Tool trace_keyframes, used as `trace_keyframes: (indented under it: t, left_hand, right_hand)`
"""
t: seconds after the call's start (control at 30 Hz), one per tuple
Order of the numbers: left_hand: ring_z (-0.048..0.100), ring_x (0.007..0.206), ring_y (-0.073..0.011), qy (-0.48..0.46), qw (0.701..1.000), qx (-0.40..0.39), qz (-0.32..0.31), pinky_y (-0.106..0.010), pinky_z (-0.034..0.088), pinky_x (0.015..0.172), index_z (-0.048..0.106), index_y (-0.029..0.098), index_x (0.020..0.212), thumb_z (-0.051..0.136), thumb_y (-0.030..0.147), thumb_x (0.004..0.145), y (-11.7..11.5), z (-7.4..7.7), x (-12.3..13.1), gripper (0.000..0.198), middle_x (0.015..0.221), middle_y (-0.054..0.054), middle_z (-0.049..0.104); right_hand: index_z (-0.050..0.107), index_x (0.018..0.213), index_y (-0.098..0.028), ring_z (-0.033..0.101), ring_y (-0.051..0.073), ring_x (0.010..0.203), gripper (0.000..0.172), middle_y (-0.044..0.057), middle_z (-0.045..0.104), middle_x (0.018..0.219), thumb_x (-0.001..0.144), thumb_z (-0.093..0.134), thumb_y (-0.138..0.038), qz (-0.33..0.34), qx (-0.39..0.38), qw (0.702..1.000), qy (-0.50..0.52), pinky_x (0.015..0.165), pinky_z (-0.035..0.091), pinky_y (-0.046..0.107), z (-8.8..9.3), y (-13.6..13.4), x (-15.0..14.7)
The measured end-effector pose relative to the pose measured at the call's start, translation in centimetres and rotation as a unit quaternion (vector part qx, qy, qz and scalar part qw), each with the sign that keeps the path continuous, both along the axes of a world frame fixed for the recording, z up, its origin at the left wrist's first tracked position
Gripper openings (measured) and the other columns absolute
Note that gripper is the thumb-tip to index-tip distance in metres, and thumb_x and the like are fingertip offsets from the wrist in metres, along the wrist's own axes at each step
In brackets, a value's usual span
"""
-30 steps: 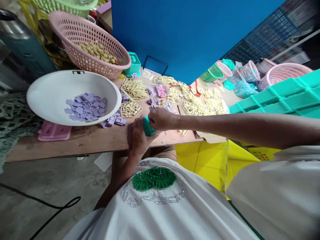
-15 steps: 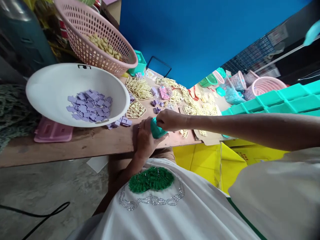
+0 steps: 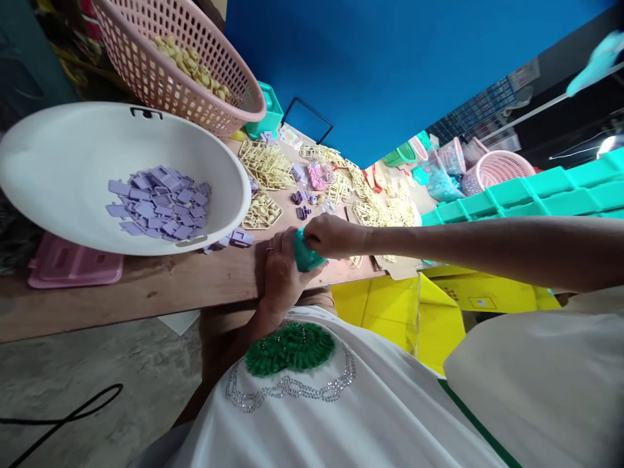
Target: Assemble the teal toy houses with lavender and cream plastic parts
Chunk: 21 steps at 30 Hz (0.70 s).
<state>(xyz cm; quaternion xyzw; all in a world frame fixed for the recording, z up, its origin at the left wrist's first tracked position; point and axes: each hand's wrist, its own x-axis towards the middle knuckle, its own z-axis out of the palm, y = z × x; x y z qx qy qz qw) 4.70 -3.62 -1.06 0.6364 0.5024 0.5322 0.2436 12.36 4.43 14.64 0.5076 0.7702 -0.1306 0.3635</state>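
Near the table's front edge my left hand [image 3: 283, 268] is wrapped round a small teal plastic box [image 3: 305, 256], holding it from its left side and below. My right hand [image 3: 334, 235] is closed in a fist at the upper right of this box, its fingertips at or inside the top. Whatever those fingers pinch is hidden. Just beyond my hands lie a few dark purple plastic pieces [image 3: 303, 212]. Lilac plastic pieces [image 3: 240, 238] lie to their left, by a white bowl [image 3: 58, 169] that holds a heap of lilac pieces [image 3: 166, 203].
Behind the bowl stands a pink basket [image 3: 234, 81] of cream pieces. Cream plastic frames [image 3: 268, 166] cover much of the wooden table [image 3: 195, 286]. Teal trays [image 3: 531, 195] and a second pink basket [image 3: 500, 170] are at right. Yellow bins [image 3: 380, 312] stand below the edge.
The camera view has shifted slightly, so the bowl appears larger and further left. Both hands keep about the same place at the teal box.
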Motion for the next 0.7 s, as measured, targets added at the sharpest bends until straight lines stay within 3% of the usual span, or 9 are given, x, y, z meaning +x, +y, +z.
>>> trace_keyframes:
  t: [0.13,0.2,0.27,0.37,0.47,0.57,0.7]
  left_hand:
    - [0.068,0.110,-0.0378,-0.001,1.000,-0.018,-0.016,-0.051,0.054,0.099,0.048,0.016,0.138,0.092,0.051,0.077,0.1,0.0,0.0,0.082,0.121,-0.018,0.068]
    - [0.068,0.111,-0.0372,-0.006,1.000,-0.011,-0.018,-0.050,0.054,0.099,0.048,0.017,0.138,0.091,0.052,0.077,0.1,-0.1,-0.1,0.082,0.122,-0.017,0.069]
    - [0.069,0.111,-0.0359,-0.019,1.000,-0.002,-0.011,-0.049,0.055,0.098,0.048,0.019,0.138,0.092,0.052,0.076,0.0,-0.2,-0.2,0.083,0.123,-0.016,0.069]
    - [0.069,0.113,-0.0340,-0.034,0.999,0.005,-0.007,-0.047,0.056,0.099,0.047,0.020,0.139,0.093,0.051,0.076,-0.1,-0.2,-0.5,0.085,0.125,-0.016,0.068]
    - [0.069,0.116,-0.0323,-0.028,0.999,-0.002,-0.019,-0.045,0.057,0.099,0.047,0.022,0.140,0.094,0.049,0.075,-0.1,-0.1,-0.9,0.084,0.126,-0.014,0.068]
    - [0.070,0.117,-0.0310,-0.027,0.999,-0.005,-0.027,-0.043,0.058,0.100,0.049,0.022,0.140,0.095,0.048,0.074,0.0,0.0,-1.0,0.085,0.126,-0.014,0.069]
    - [0.068,0.128,-0.0330,0.003,1.000,-0.001,-0.025,-0.046,0.057,0.107,0.049,0.020,0.146,0.093,0.050,0.077,0.2,-0.2,-1.5,0.086,0.138,-0.018,0.068]
  right_hand:
    - [0.083,0.091,-0.006,0.069,0.019,0.074,0.024,0.014,0.080,0.088,0.088,0.059,-0.006,0.006,-0.003,1.000,0.000,0.061,0.039,0.026,0.3,0.5,-0.9]
    - [0.082,0.086,-0.007,0.068,0.016,0.065,0.022,0.011,0.079,0.078,0.087,0.060,-0.005,-0.015,-0.018,1.000,0.019,0.058,0.041,0.025,0.5,1.0,-0.7]
    - [0.079,0.081,-0.008,0.063,0.012,0.052,0.021,0.007,0.075,0.067,0.090,0.061,-0.008,-0.079,-0.077,0.991,0.069,0.055,0.043,0.024,0.7,1.6,0.2]
    - [0.078,0.084,-0.010,0.058,0.009,0.044,0.017,0.002,0.073,0.062,0.091,0.071,-0.023,-0.190,-0.143,0.944,0.228,0.052,0.048,0.022,0.9,2.2,2.6]
    - [0.077,0.091,-0.012,0.062,0.009,0.048,0.027,0.001,0.073,0.064,0.087,0.078,-0.038,-0.241,-0.107,0.878,0.400,0.053,0.052,0.022,0.4,1.8,5.5]
    - [0.076,0.088,-0.011,0.064,0.011,0.053,0.035,0.002,0.071,0.065,0.088,0.074,-0.046,-0.227,-0.062,0.846,0.479,0.055,0.054,0.023,-0.9,0.7,7.6]
    - [0.078,0.093,-0.013,0.068,0.014,0.071,0.026,0.008,0.076,0.082,0.093,0.067,-0.036,-0.103,0.068,0.841,0.526,0.063,0.053,0.023,-2.7,-0.3,8.4]
